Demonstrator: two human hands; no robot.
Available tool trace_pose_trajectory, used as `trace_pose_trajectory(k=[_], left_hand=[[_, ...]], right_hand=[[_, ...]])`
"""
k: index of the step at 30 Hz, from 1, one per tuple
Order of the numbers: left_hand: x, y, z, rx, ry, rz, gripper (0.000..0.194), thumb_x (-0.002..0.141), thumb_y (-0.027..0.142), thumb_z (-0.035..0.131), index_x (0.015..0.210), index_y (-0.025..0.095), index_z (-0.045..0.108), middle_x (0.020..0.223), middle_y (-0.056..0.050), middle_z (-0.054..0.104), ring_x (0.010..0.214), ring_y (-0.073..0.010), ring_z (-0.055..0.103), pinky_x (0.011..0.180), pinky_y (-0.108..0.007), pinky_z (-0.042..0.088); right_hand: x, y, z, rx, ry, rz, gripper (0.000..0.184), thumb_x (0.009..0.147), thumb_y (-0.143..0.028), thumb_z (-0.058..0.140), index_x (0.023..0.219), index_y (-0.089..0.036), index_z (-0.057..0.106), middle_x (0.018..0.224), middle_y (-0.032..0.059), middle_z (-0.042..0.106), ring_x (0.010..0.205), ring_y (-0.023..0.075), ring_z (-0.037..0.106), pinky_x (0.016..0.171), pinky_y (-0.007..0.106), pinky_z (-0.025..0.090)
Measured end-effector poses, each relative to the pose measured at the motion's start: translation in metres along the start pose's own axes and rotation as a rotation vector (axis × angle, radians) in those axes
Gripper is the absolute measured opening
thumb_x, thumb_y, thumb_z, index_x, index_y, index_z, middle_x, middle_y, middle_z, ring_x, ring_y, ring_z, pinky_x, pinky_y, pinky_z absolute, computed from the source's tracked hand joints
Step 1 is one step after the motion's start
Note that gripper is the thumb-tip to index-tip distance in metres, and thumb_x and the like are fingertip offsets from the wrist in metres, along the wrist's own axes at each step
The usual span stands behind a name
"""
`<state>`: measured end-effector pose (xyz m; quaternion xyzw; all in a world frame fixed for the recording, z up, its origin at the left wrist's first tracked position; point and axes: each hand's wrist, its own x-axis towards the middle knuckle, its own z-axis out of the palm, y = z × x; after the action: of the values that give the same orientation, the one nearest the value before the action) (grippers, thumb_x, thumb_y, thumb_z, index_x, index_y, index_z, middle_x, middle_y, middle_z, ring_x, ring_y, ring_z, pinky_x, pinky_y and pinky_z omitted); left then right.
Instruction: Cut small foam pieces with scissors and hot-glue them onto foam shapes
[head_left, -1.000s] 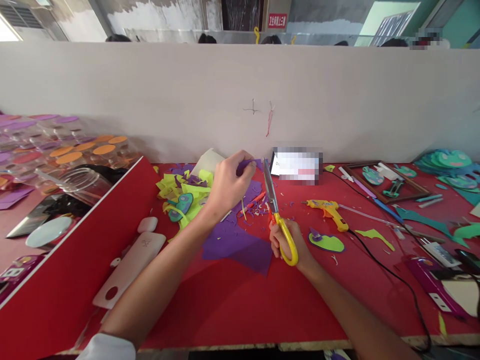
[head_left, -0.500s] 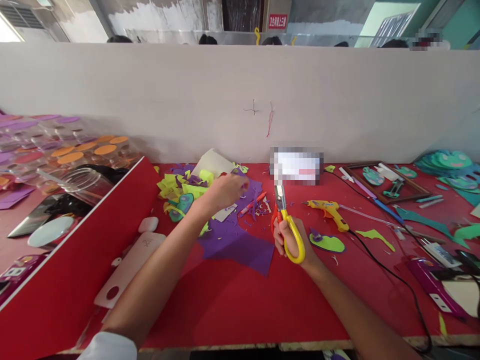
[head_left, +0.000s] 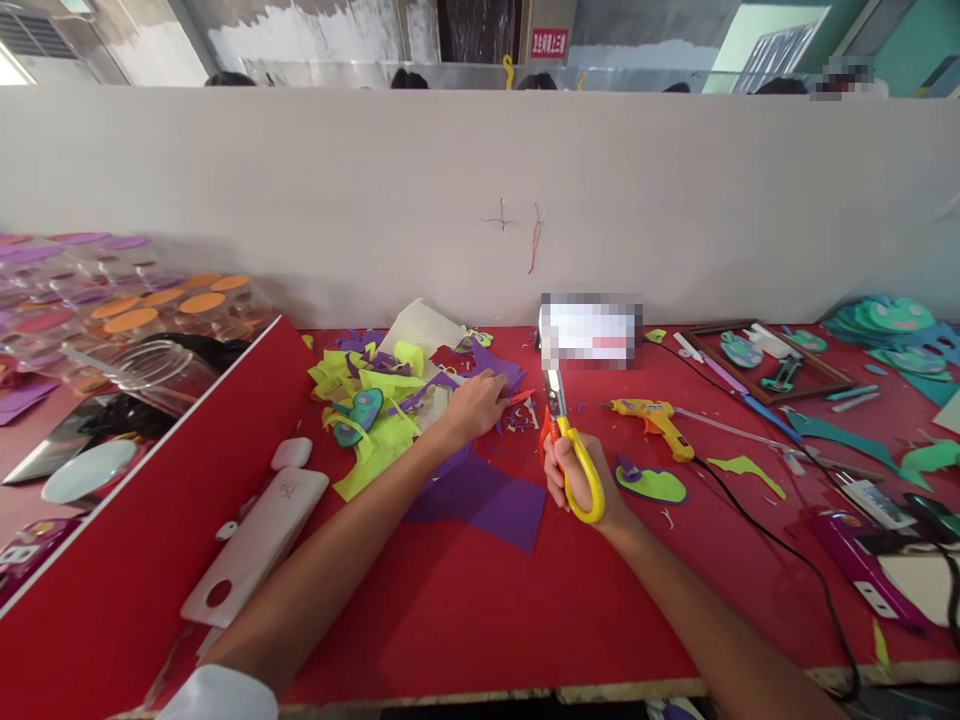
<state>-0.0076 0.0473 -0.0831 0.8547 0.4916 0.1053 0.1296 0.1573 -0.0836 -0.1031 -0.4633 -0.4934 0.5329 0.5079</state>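
My right hand [head_left: 581, 475] is closed around scissors [head_left: 559, 425] with yellow and red handles, their blades pointing away from me. My left hand [head_left: 478, 405] reaches over the scrap pile, its fingers stretched down onto purple scraps [head_left: 495, 370]. Whether anything is between those fingertips is hidden. Just past them shows the end of a red pen [head_left: 519, 397]. Below the left hand lies a purple sheet [head_left: 487, 500]. Yellow-green scraps [head_left: 382, 440] and a teal cut-out [head_left: 358, 418] are left of it. A yellow-green oval piece with a purple edge [head_left: 651, 484] lies beside my right hand.
A yellow glue gun [head_left: 660, 420] with a black cord lies to the right, near a wooden frame [head_left: 821, 385]. A pixelated screen stands against the back board [head_left: 360, 200]. On the left are a white phone [head_left: 259, 550] and a red divider [head_left: 150, 500].
My left hand has lowered onto the purple scraps and now covers most of the red pen. A yellow-green sheet lies further forward on the left. The scissors stay in my right hand.
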Motion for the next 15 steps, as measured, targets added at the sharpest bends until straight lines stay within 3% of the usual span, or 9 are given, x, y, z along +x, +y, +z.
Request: trace_pose_trajectory(k=[7, 12, 15], left_hand=[[0.011, -0.007, -0.022, -0.264, 0.139, 0.015, 0.016, 0.092, 0.026, 0.057, 0.079, 0.019, 0.051, 0.073, 0.002, 0.057, 0.065, -0.0117, 0.05, 0.062, -0.024, 0.039], [0.005, -0.002, -0.046, -0.564, 0.239, 0.06, 0.031, 0.092, 0.036, 0.054, 0.067, 0.02, 0.042, 0.06, 0.004, 0.044, 0.055, -0.0102, 0.04, 0.054, -0.024, 0.031], [0.0, 0.001, -0.059, -0.549, 0.293, 0.096, 0.035, 0.091, 0.035, 0.051, 0.062, 0.02, 0.041, 0.056, 0.004, 0.038, 0.054, -0.0102, 0.036, 0.054, -0.025, 0.028]], right_hand=[[0.001, -0.002, 0.001, 0.018, 0.018, 0.008, 0.071, 0.074, -0.092, 0.055, 0.063, -0.023, 0.041, 0.044, -0.0104, 0.036, 0.026, 0.0063, 0.039, 0.027, 0.018, 0.027], [0.004, 0.0, 0.002, 0.047, 0.021, 0.036, 0.072, 0.07, -0.094, 0.056, 0.065, -0.024, 0.04, 0.043, -0.0111, 0.037, 0.025, 0.0061, 0.037, 0.026, 0.018, 0.026], [0.005, 0.001, 0.002, 0.04, 0.02, 0.041, 0.073, 0.069, -0.095, 0.055, 0.065, -0.024, 0.04, 0.042, -0.0114, 0.036, 0.025, 0.0062, 0.036, 0.026, 0.018, 0.026]])
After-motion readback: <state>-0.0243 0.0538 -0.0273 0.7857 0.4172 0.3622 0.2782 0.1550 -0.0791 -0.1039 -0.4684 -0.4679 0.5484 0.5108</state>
